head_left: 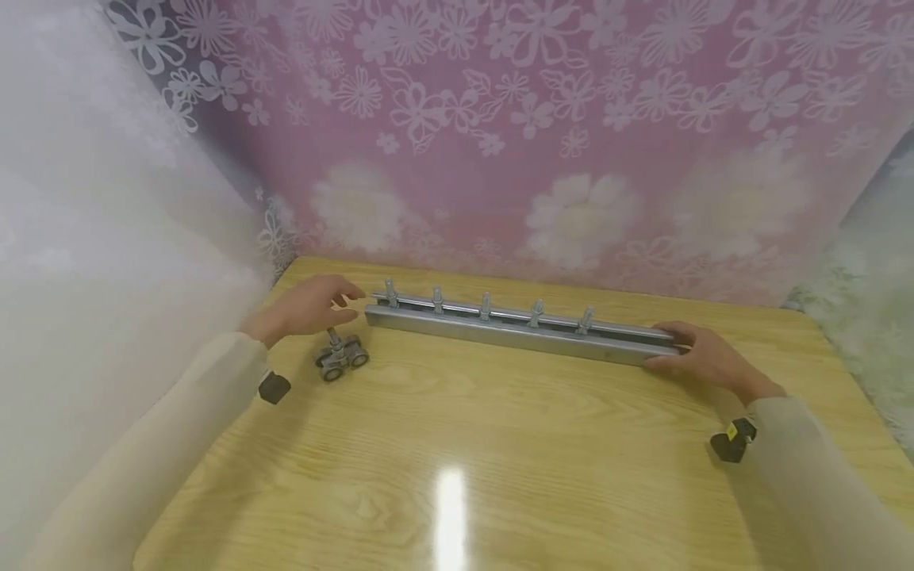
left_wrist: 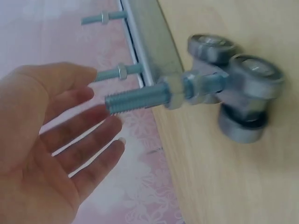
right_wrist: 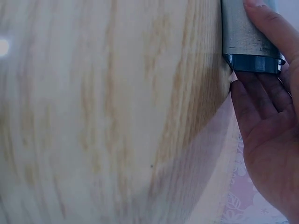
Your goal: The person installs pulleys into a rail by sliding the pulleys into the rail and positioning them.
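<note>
A grey metal channel rail [head_left: 500,333] lies across the table, with several threaded bolts [head_left: 485,305] with nuts standing up out of its slot. My right hand [head_left: 703,358] grips the rail's right end, thumb on the near side and fingers at the far side; the right wrist view shows the thumb against the metal near the open end [right_wrist: 254,63]. My left hand [head_left: 310,305] is just off the left end, fingers apart and lightly bent, holding nothing. Below it a wheeled roller trolley [head_left: 343,357] rests on the table, its bolt [left_wrist: 138,98] pointing up close to the fingers.
The wooden table [head_left: 400,444] has a shiny light reflection near its front. A pink flowered curtain [head_left: 457,119] hangs along the back edge, with a pale sheet [head_left: 107,198] at the left side.
</note>
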A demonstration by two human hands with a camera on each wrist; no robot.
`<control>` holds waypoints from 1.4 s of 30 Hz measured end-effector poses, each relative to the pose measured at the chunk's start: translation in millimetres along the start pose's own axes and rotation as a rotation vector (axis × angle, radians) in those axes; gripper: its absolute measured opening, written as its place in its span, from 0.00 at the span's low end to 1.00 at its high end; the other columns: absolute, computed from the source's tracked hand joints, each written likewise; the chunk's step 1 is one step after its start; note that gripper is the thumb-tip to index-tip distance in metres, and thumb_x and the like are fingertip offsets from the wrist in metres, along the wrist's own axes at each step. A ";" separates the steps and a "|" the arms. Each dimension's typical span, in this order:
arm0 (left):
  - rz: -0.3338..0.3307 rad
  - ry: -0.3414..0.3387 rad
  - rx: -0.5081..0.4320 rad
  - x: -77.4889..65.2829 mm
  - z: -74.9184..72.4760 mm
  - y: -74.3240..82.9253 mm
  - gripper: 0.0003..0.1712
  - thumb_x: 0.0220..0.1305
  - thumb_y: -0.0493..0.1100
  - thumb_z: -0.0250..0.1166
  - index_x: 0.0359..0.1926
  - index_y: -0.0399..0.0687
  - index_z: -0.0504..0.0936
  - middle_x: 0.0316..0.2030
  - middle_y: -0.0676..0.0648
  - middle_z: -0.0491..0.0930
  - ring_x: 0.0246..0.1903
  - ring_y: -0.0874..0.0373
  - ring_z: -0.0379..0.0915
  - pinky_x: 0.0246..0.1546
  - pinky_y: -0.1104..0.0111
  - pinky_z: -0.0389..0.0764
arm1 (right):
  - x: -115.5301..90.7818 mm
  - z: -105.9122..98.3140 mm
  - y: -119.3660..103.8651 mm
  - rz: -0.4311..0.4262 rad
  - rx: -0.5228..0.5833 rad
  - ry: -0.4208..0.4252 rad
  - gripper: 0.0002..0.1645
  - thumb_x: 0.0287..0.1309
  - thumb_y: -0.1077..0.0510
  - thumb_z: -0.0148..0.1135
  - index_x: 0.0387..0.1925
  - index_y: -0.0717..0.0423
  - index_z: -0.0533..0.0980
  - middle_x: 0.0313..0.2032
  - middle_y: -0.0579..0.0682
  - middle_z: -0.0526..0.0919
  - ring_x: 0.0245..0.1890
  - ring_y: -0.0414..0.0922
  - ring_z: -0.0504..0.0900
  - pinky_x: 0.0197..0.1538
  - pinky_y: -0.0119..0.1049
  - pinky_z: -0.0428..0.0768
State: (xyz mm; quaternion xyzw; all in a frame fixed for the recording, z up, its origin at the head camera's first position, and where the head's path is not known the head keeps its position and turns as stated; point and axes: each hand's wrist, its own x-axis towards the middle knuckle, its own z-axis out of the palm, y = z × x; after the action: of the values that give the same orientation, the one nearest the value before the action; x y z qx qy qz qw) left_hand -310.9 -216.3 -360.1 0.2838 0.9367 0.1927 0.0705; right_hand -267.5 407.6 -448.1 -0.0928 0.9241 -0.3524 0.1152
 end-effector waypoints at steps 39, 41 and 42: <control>-0.117 0.204 0.057 -49.1 33.7 6.0 0.10 0.61 0.38 0.64 0.40 0.34 0.83 0.33 0.40 0.83 0.32 0.47 0.80 0.34 0.52 0.80 | 0.5 5.8 5.5 -0.029 0.027 0.038 0.48 0.55 0.42 0.66 0.70 0.59 0.57 0.62 0.64 0.64 0.58 0.64 0.67 0.54 0.60 0.70; -0.107 0.199 0.085 -47.4 33.4 6.9 0.09 0.61 0.37 0.64 0.39 0.34 0.83 0.31 0.41 0.83 0.30 0.49 0.79 0.33 0.53 0.80 | 0.3 5.0 5.6 -0.025 0.029 0.035 0.49 0.55 0.43 0.66 0.70 0.59 0.57 0.63 0.64 0.63 0.60 0.65 0.66 0.55 0.61 0.69; -0.101 0.199 0.098 -46.6 33.4 7.0 0.09 0.61 0.37 0.64 0.39 0.34 0.83 0.31 0.41 0.83 0.29 0.50 0.79 0.33 0.53 0.80 | 0.3 4.8 5.7 -0.023 0.032 0.033 0.49 0.55 0.43 0.66 0.70 0.59 0.57 0.64 0.65 0.62 0.60 0.66 0.65 0.55 0.61 0.68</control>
State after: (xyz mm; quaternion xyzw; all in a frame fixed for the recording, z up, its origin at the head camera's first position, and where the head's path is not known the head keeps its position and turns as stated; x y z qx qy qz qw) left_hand -260.6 -226.3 -386.7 0.2187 0.9604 0.1703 -0.0271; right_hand -266.9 408.7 -455.5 -0.0957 0.9190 -0.3698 0.0975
